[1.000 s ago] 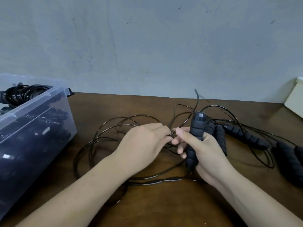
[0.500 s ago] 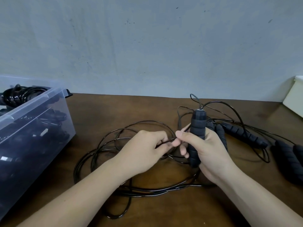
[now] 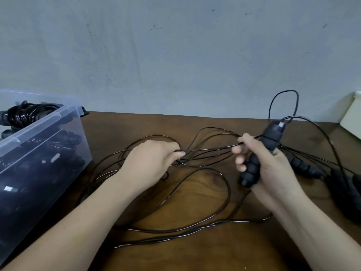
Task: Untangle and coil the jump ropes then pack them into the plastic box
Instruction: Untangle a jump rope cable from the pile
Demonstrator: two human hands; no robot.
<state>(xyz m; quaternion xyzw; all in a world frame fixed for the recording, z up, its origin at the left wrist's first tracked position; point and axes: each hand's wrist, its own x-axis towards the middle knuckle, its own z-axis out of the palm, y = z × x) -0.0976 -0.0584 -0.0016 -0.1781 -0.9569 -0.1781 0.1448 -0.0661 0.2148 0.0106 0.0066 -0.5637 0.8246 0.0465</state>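
A tangle of thin black jump-rope cord (image 3: pixel 205 194) sprawls in loops over the brown table (image 3: pixel 195 251). My left hand (image 3: pixel 152 161) pinches a strand of the cord at centre left. My right hand (image 3: pixel 267 167) grips a black ribbed foam handle (image 3: pixel 259 157), tilted up to the right, with the cord running taut between the two hands. More black handles (image 3: pixel 304 167) lie on the table behind and right of my right hand. The clear plastic box (image 3: pixel 45 133) stands at the left with coiled black ropes (image 3: pixel 25 114) inside.
A grey wall (image 3: pixel 175 55) rises right behind the table. A white object (image 3: pixel 351 118) sits at the far right edge. The cord loops reach close to the box and toward the table's front edge.
My hands have drawn apart, stretching a strand between them. My right hand lifted and tilted the handle to the right, and the loops on the table have spread wider.
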